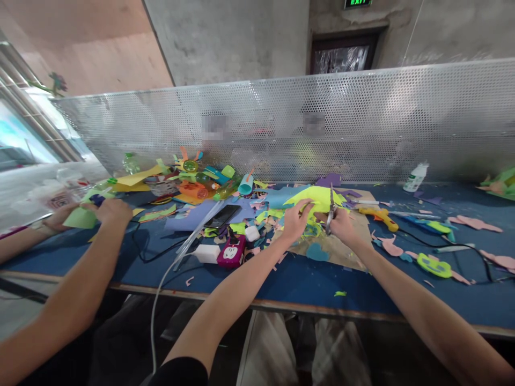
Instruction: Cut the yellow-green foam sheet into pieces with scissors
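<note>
At the middle of the blue bench (306, 279), the left hand (295, 221) pinches the edge of a yellow-green foam sheet (317, 197); the right hand (343, 224) is closed round scissors (330, 212) set against it; the sheet (thin, floppy, light) looks best held near the cut; a co-worker's hands (105, 210) hold green paper at left.

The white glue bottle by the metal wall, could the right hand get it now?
Probably not right away. The right hand is closed on the scissors, cutting the yellow-green sheet that the left hand holds. The white bottle stands far off to the right, though nothing blocks the way there.
</note>
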